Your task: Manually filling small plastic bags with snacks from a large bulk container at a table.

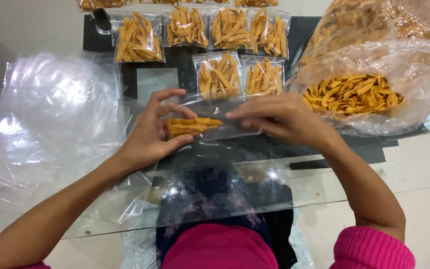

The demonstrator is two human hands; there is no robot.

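Head view: both hands hold one small clear bag [210, 117] over the glass table [324, 184], just in front of the person. The left hand [150, 134] has its fingers [172, 94] curled round the bag's left end, thumb under, closed on it. The right hand [279, 117] lies on the bag's right part, fingers [245, 113] narrow and flat, pinching the plastic.

The bag lies sideways, long axis left to right. A few orange snack strips [191, 126] sit in its left half, also running left to right, tips toward the right.

Room: the near table edge is just below the wrists. Filled bags [240, 74] stand in rows right behind the hands, almost touching. A big open sack of strips [359, 89] crowds the right side. A pile of empty clear bags [51, 119] fills the left.
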